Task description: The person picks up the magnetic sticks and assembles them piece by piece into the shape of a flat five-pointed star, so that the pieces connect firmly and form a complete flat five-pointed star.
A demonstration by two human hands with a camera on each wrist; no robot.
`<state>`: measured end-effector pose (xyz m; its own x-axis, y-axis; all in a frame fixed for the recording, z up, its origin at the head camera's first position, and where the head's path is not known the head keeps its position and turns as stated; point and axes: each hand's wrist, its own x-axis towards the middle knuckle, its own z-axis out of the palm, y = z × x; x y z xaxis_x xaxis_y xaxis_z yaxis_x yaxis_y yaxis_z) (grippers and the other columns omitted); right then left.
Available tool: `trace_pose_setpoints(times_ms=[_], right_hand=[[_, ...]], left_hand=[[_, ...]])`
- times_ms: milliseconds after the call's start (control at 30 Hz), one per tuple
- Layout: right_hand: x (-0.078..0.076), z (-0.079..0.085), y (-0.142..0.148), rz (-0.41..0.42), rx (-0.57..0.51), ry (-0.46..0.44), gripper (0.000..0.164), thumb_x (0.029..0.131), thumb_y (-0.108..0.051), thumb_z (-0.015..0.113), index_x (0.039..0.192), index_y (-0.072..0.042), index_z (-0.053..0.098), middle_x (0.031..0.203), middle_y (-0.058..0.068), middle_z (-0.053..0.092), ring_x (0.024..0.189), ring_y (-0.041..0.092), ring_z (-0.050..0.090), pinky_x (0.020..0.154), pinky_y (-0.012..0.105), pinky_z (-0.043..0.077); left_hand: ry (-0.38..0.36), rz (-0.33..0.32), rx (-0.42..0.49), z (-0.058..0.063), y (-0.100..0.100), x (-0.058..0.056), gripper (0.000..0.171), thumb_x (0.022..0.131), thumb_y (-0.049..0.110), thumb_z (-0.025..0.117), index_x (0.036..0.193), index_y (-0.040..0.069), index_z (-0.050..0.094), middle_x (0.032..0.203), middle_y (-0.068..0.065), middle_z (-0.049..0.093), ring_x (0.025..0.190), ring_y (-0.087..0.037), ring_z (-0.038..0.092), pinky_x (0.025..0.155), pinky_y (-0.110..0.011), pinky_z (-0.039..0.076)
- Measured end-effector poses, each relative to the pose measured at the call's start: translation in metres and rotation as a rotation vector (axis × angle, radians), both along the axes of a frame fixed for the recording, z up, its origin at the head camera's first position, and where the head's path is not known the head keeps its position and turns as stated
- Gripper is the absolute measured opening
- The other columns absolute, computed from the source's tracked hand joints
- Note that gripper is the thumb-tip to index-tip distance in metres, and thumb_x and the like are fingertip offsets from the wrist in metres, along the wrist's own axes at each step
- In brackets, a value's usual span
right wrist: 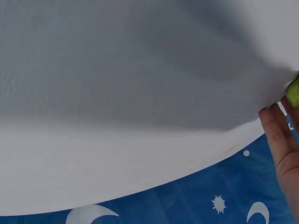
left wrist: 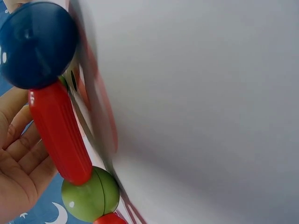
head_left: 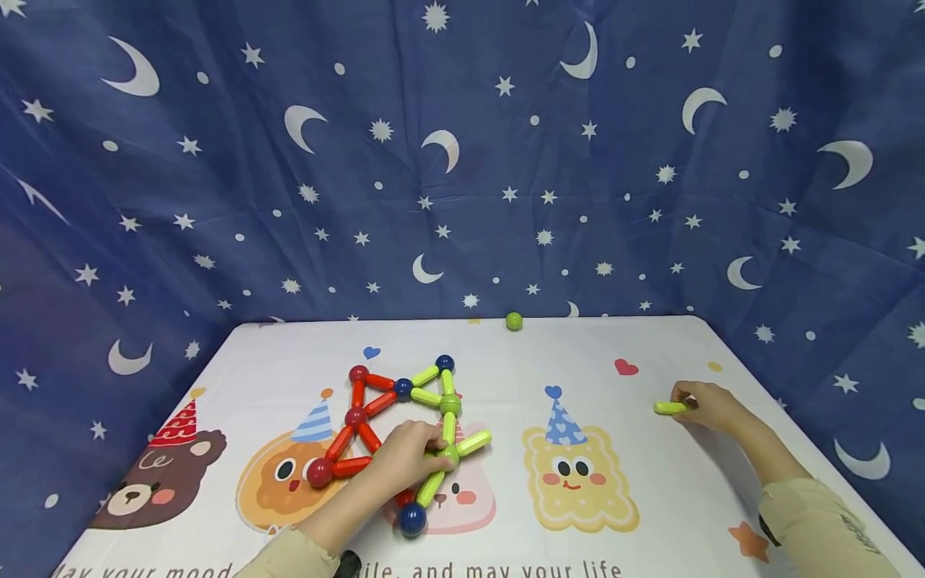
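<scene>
On the left half of the table lies a flat frame of magnetic rods and balls. Its left part has red rods (head_left: 352, 466) and red balls (head_left: 320, 472); its right part has yellow-green rods (head_left: 431, 488), with dark blue balls (head_left: 413, 519) at several corners. My left hand (head_left: 405, 457) reaches over the frame, thumb and forefinger pinching a green ball (head_left: 450, 457) on its right side; it hides part of the middle. A yellow-green rod (head_left: 474, 442) sticks out from that ball. At the far right, my right hand (head_left: 711, 408) pinches a loose yellow-green rod (head_left: 669, 408) by one end.
A lone green ball (head_left: 514, 321) sits at the table's back edge. The white tabletop (head_left: 578, 361) carries printed cartoon figures and lettering. Behind it hangs a blue curtain (head_left: 491, 160) with moons and stars.
</scene>
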<state>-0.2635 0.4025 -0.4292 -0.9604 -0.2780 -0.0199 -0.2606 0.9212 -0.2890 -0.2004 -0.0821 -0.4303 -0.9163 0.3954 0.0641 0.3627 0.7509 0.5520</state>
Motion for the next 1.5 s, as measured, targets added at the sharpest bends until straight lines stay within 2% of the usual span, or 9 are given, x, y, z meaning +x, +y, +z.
trace_pose_setpoints(times_ms=[167, 433, 667, 900, 1267, 1433, 1500], right_hand=[[-0.006, 0.001, -0.003, -0.003, 0.023, 0.018, 0.019, 0.077, -0.012, 0.073, 0.08, -0.008, 0.054, 0.083, 0.009, 0.063, 0.071, 0.016, 0.048, 0.065, 0.033, 0.042], [-0.01, 0.007, -0.008, -0.016, 0.053, 0.017, 0.018, 0.084, -0.016, 0.067, 0.086, -0.005, 0.052, 0.083, 0.012, 0.063, 0.07, 0.019, 0.051, 0.066, 0.039, 0.046], [-0.013, 0.016, -0.012, 0.087, 0.061, 0.093, 0.011, 0.09, -0.006, 0.057, 0.089, 0.001, 0.049, 0.069, 0.004, 0.053, 0.06, 0.014, 0.044, 0.056, 0.029, 0.038], [-0.021, 0.02, -0.057, 0.096, 0.037, 0.108, 0.019, 0.091, -0.011, 0.058, 0.099, 0.005, 0.052, 0.069, 0.004, 0.054, 0.06, 0.013, 0.044, 0.056, 0.028, 0.038], [-0.024, 0.021, -0.132, 0.101, -0.071, 0.156, 0.017, 0.089, -0.011, 0.062, 0.097, 0.004, 0.06, 0.067, 0.003, 0.054, 0.058, 0.011, 0.042, 0.054, 0.025, 0.036], [-0.025, 0.026, -0.165, 0.054, -0.078, 0.128, 0.02, 0.09, -0.014, 0.062, 0.1, 0.003, 0.062, 0.072, 0.005, 0.058, 0.061, 0.013, 0.046, 0.056, 0.025, 0.039], [-0.025, 0.028, -0.178, 0.057, -0.083, 0.107, 0.021, 0.091, -0.014, 0.062, 0.101, 0.003, 0.063, 0.073, 0.005, 0.059, 0.062, 0.013, 0.047, 0.057, 0.024, 0.04]], left_hand=[[0.002, 0.0, 0.003, 0.0, -0.002, 0.0, 0.019, 0.074, 0.025, 0.079, 0.083, 0.01, 0.071, 0.08, 0.002, 0.068, 0.066, -0.005, 0.05, 0.063, -0.02, 0.042], [0.0, 0.008, 0.011, 0.001, -0.002, -0.003, 0.017, 0.074, 0.024, 0.079, 0.081, 0.011, 0.071, 0.074, 0.005, 0.065, 0.064, -0.005, 0.048, 0.06, -0.019, 0.04], [-0.007, 0.009, 0.009, 0.001, 0.004, -0.005, 0.022, 0.074, 0.025, 0.079, 0.086, 0.008, 0.071, 0.077, 0.003, 0.067, 0.067, -0.005, 0.051, 0.063, -0.02, 0.043], [-0.042, 0.013, -0.002, 0.001, 0.004, -0.001, 0.023, 0.074, 0.025, 0.079, 0.087, 0.008, 0.071, 0.078, 0.003, 0.067, 0.068, -0.006, 0.05, 0.065, -0.02, 0.043], [-0.043, 0.014, -0.002, 0.002, 0.002, 0.002, 0.023, 0.074, 0.024, 0.079, 0.088, 0.008, 0.071, 0.08, 0.002, 0.068, 0.069, -0.007, 0.051, 0.066, -0.022, 0.044], [-0.016, 0.013, -0.005, 0.003, 0.002, 0.003, 0.023, 0.075, 0.023, 0.079, 0.089, 0.007, 0.072, 0.081, 0.001, 0.069, 0.067, -0.005, 0.051, 0.064, -0.021, 0.045], [-0.029, 0.026, -0.008, 0.003, 0.002, 0.003, 0.023, 0.075, 0.023, 0.078, 0.091, 0.007, 0.072, 0.082, 0.0, 0.069, 0.066, -0.005, 0.05, 0.064, -0.02, 0.045]])
